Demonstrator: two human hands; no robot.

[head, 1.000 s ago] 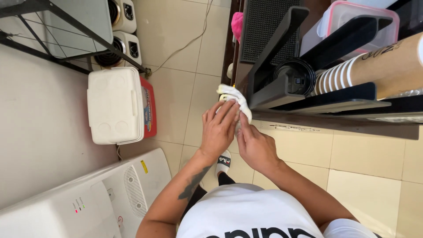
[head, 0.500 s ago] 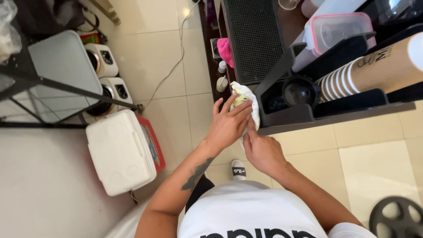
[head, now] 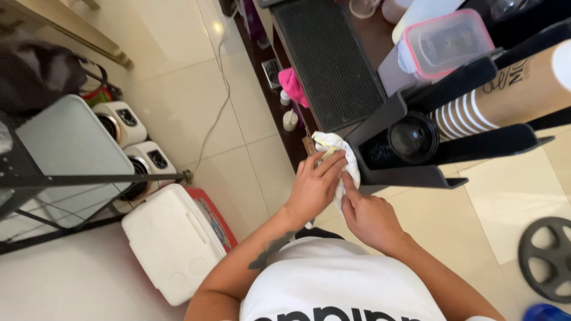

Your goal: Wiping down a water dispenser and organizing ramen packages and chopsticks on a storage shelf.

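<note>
I am seeing the left hand [head: 313,189] gripping a white cloth [head: 339,156], fingers curled over its top, pressing it against the near corner of the black cup holder [head: 410,172]; the right hand [head: 370,219] is bracing just below that corner, index finger extended onto the cloth, remaining fingers folded, evidently steadying the bundle.
</note>
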